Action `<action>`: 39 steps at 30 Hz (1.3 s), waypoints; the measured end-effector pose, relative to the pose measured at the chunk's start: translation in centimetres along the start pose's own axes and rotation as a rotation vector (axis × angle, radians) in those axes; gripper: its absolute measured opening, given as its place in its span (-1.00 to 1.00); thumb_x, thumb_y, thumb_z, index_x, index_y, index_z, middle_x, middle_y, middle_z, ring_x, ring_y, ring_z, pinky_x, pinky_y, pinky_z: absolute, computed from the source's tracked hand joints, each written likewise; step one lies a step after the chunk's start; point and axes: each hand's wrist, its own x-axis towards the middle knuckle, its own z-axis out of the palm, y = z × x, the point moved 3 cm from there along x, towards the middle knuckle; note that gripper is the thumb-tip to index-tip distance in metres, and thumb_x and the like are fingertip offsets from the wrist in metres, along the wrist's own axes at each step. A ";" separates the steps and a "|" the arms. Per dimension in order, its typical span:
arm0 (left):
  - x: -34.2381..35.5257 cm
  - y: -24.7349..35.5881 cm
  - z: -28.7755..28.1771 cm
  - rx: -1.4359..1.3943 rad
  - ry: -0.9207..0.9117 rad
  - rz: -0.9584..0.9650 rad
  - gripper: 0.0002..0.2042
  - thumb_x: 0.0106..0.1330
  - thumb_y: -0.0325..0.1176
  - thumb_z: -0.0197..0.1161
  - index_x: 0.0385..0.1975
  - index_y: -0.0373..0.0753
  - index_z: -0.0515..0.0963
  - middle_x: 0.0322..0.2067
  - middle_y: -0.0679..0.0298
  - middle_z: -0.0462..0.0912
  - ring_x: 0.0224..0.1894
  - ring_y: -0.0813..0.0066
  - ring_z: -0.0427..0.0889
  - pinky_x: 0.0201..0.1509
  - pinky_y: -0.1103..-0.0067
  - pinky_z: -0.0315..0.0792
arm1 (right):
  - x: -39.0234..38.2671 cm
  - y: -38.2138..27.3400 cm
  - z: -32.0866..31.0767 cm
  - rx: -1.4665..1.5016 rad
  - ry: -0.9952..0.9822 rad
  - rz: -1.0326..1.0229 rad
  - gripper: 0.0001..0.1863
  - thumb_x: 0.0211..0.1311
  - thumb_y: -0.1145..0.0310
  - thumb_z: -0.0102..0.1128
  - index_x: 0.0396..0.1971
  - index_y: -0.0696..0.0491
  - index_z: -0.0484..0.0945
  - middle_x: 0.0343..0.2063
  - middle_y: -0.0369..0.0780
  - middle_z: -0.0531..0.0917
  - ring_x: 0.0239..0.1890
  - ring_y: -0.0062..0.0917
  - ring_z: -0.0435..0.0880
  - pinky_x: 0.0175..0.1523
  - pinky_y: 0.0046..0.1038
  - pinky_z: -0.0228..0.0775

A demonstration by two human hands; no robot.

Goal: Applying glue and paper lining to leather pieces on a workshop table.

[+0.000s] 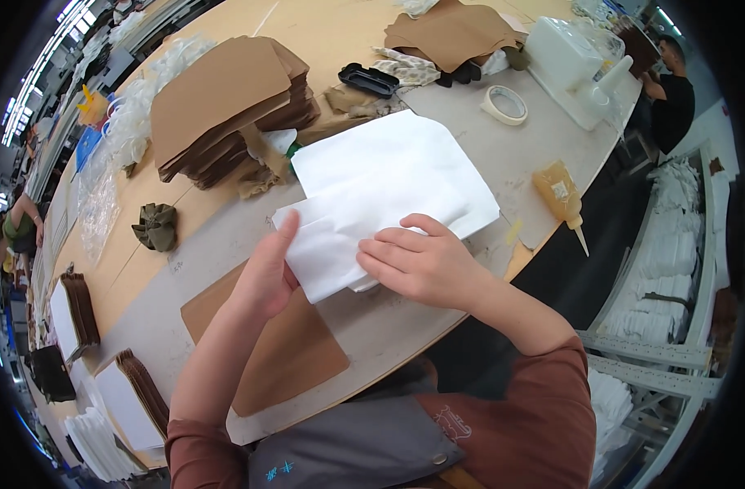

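Observation:
A pile of white sheets (pixel 397 179) lies in the middle of the table, with a folded or offset piece toward the front left. My left hand (pixel 266 269) grips the left edge of the white sheets, thumb on top and fingers hidden underneath. My right hand (pixel 417 265) rests on the sheets near their front edge, fingers stretched out over the surface. Under my left forearm and the sheets, a brown rectangular piece (pixel 299 363) lies on the grey table cover.
Brown stacks (pixel 225 98), brown pieces (pixel 446 28), a tape roll (pixel 504 104), glue bottle (pixel 557 191), black tray (pixel 368 80) and white plastic container (pixel 568 73) surround the sheets. White-topped stacks (pixel 128 399) stand left. A shelving rack (pixel 645 350) is right. Co-workers (pixel 674 98) are at both sides.

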 end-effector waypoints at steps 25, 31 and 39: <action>-18.0 0.5 -10.4 0.505 0.291 0.454 -0.85 0.35 -0.48 0.31 -0.12 -0.31 0.64 -0.24 0.34 0.71 -0.24 0.67 0.62 -0.16 0.65 0.51 | 3.0 -5.3 0.3 1.502 -0.079 1.034 -0.83 0.30 0.44 0.34 -0.16 0.16 0.65 -0.32 -0.39 0.68 -0.25 -0.78 0.59 -0.10 -0.65 0.43; -20.1 -4.9 -14.7 0.028 0.389 0.264 -0.73 0.37 -0.46 0.29 0.03 -0.40 0.57 -0.13 0.21 0.70 -0.13 0.58 0.65 -0.01 0.58 0.55 | 4.1 -10.0 3.6 1.330 -0.089 0.975 -0.65 0.32 0.50 0.31 0.08 0.19 0.55 -0.17 -0.27 0.69 -0.15 -0.69 0.61 -0.02 -0.61 0.46; -21.1 -6.8 -18.4 0.171 0.576 0.461 -0.49 0.41 -0.50 0.23 0.34 -0.22 0.29 -0.19 0.21 0.65 -0.29 0.68 0.61 -0.20 0.66 0.52 | 6.0 -12.6 6.2 0.873 -0.179 0.658 -0.58 0.27 0.57 0.29 0.14 0.09 0.59 -0.32 -0.29 0.63 -0.39 -0.69 0.49 -0.28 -0.64 0.32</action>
